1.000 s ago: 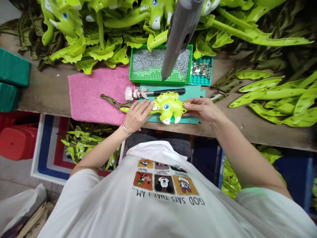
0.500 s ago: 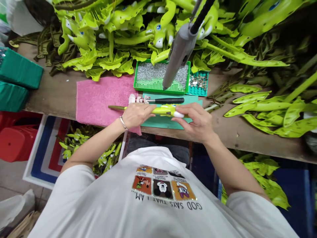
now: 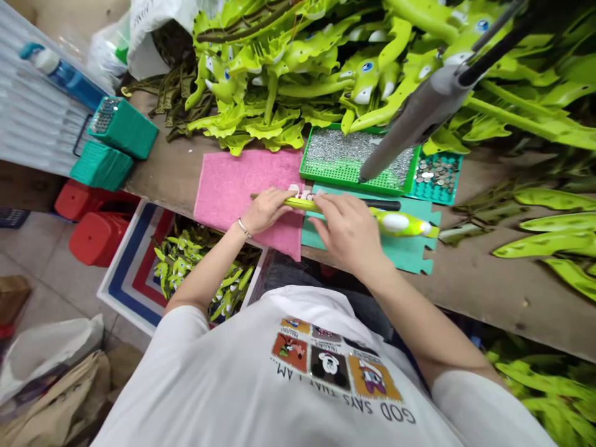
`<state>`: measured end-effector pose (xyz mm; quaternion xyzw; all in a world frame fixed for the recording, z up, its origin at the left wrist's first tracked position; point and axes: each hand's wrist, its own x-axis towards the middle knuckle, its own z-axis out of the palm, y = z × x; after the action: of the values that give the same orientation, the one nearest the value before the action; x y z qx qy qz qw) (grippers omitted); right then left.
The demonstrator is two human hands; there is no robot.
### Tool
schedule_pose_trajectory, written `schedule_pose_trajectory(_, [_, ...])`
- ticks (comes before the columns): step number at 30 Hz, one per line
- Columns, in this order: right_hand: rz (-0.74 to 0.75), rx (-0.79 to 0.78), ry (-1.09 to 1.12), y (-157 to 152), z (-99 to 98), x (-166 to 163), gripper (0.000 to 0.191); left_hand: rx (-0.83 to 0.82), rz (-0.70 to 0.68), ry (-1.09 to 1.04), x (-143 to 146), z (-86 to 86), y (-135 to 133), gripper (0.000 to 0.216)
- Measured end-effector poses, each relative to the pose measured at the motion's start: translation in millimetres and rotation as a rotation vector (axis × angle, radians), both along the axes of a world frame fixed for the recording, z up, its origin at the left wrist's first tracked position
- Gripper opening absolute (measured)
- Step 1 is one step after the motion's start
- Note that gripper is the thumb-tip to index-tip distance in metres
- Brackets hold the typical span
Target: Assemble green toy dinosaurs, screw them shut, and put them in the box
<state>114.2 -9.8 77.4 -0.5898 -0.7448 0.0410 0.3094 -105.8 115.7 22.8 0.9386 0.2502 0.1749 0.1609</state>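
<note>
A long lime-green plastic toy animal piece, with white patches and a brownish narrow end, lies across both hands above the work mat. My left hand, a bracelet at its wrist, is closed around the narrow left end. My right hand bends its fingers over the middle of the toy; the wider end sticks out beyond it to the right. Behind the hands lies a black-handled tool, partly hidden, with a pink-and-white wrapped end. Beneath are a pink cloth and a teal foam mat.
A grey power screwdriver hangs over a green tray of small screws. Beside that stands a teal tray of small metal discs. Green toy parts pile up behind. Teal boxes stand at left, red stools below.
The view has turned left, so the bench appears farther right. My right hand has moved from the toy's wide end to its middle, and the wide end now shows beyond it.
</note>
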Motion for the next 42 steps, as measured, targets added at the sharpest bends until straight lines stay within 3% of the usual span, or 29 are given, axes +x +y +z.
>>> schedule_pose_trajectory(4, [0.006,-0.062,-0.077,30,-20.6,-25,0.023,0.003,-0.012,0.000,3,-0.6,3,0.062])
schedule_pose_trajectory(7, [-0.002,-0.039,-0.102,35,-24.6,-27,0.028,0.026,0.002,0.007,2,1.1,3,0.061])
schedule_pose_trajectory(14, [0.040,-0.123,-0.102,-11,-29.5,-54,0.034,0.114,-0.049,-0.007,-23,2.8,-24,0.035])
schedule_pose_trajectory(18, [0.066,-0.125,0.024,-39,-31.1,-41,0.043,0.159,-0.002,0.016,-25,3.7,-44,0.045])
schedule_pose_trajectory(21, [-0.089,0.019,0.164,-59,-23.3,5,0.034,0.127,0.056,0.054,-11,10.0,-66,0.064])
schedule_pose_trajectory(23, [-0.350,0.079,0.226,-70,-21.2,43,0.027,0.092,0.067,0.058,6,13.1,-83,0.068])
schedule_pose_trajectory(25, [-0.615,-0.054,0.268,-78,-25.5,73,0.031,0.062,0.049,0.042,27,12.4,-100,0.064])
schedule_pose_trajectory(27, [-0.726,-0.241,0.294,-80,-35.1,90,0.035,0.035,0.007,0.020,48,8.0,-113,0.058])
schedule_pose_trajectory(30, [-0.744,-0.379,0.278,-78,-51.3,90,0.035,0.022,-0.055,-0.004,70,-1.1,-120,0.050])
schedule_pose_trajectory(34, [-0.747,-0.337,0.269,-74,-62.8,81,0.031,0.063,-0.071,0.003,77,-9.9,-116,0.048])
schedule_pose_trajectory(42, [-0.787,-0.335,0.356,-68,-54.6,79,0.024,0.209,-0.046,-0.118,79,-6.0,-111,0.043])
